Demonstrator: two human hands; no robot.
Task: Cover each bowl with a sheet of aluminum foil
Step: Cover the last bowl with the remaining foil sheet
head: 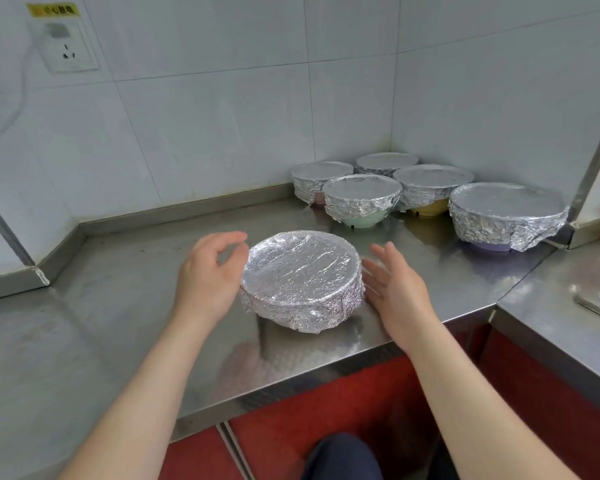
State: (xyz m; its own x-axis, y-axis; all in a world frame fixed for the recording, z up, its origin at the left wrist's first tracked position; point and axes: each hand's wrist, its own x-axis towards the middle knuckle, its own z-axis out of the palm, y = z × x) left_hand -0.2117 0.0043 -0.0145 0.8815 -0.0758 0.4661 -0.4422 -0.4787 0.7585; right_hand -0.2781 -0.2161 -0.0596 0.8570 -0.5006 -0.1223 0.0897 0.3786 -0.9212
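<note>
A bowl wrapped in crinkled aluminum foil (pixel 302 275) stands on the steel counter (pixel 125 306) in front of me; the bowl itself is hidden under the foil. My left hand (pixel 208 275) is at its left side, fingers loosely curved, just touching or nearly touching the foil edge. My right hand (pixel 395 285) is at its right side with straight fingers, close to the foil. Neither hand grips anything. Several more foil-covered bowls cluster in the back corner: a green one (pixel 361 199), a yellow one (pixel 430 183), a purple one (pixel 506 213).
White tiled walls (pixel 222 116) enclose the counter on the back and right. A wall socket (pixel 65 46) with a plugged cable is at the upper left. A lower steel surface (pixel 568 306) adjoins on the right. Red cabinet fronts (pixel 326 427) lie below the counter edge.
</note>
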